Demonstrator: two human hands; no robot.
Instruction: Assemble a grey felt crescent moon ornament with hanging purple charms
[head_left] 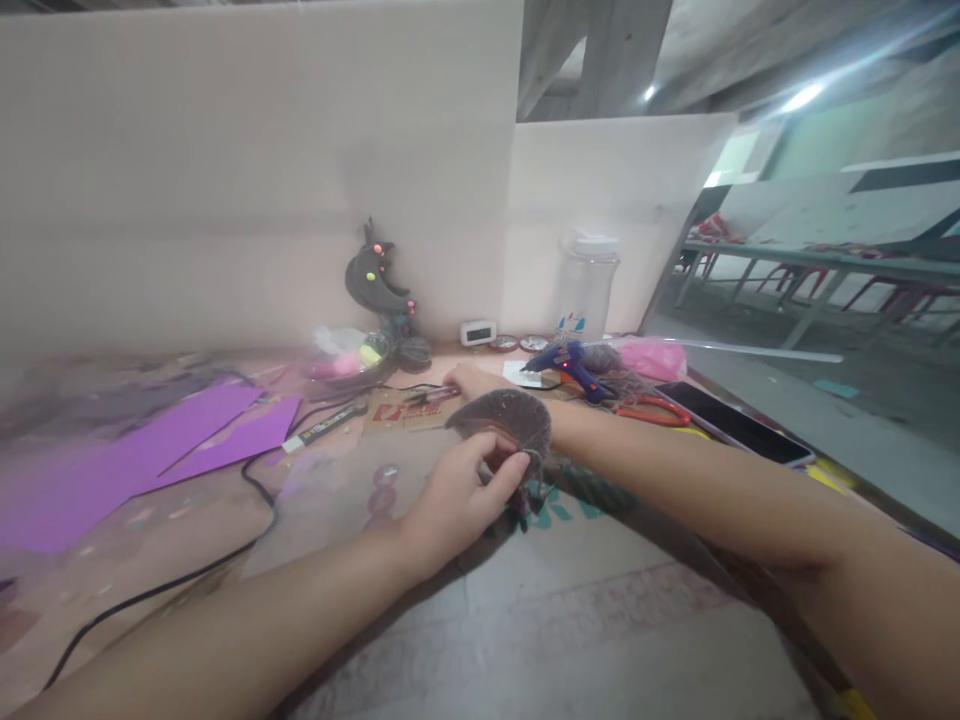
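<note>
The left hand [469,490] pinches a fuzzy grey-brown crescent-shaped piece [504,408] by its lower edge, above the table [180,525]. The right hand [478,382] reaches behind it, partly hidden; I cannot tell its grip. That small fingertip hold could let the crescent twist, or knock the right forearm [637,475].

Paper sheets [187,435] lay on the left of the table [176,545], a utility knife [324,428] just to their right and a cable [180,578] before them. Along the back, left to right, stood a moon ornament [371,287] behind a bowl [358,380], a digital clock [478,333] and a water bottle [589,285]. Before the bottle lay a glue gun [574,365], with a smartphone [735,424] farther right, while a crescent piece [510,412] was in the left hand [457,490], the right hand [474,380] behind it.
</note>
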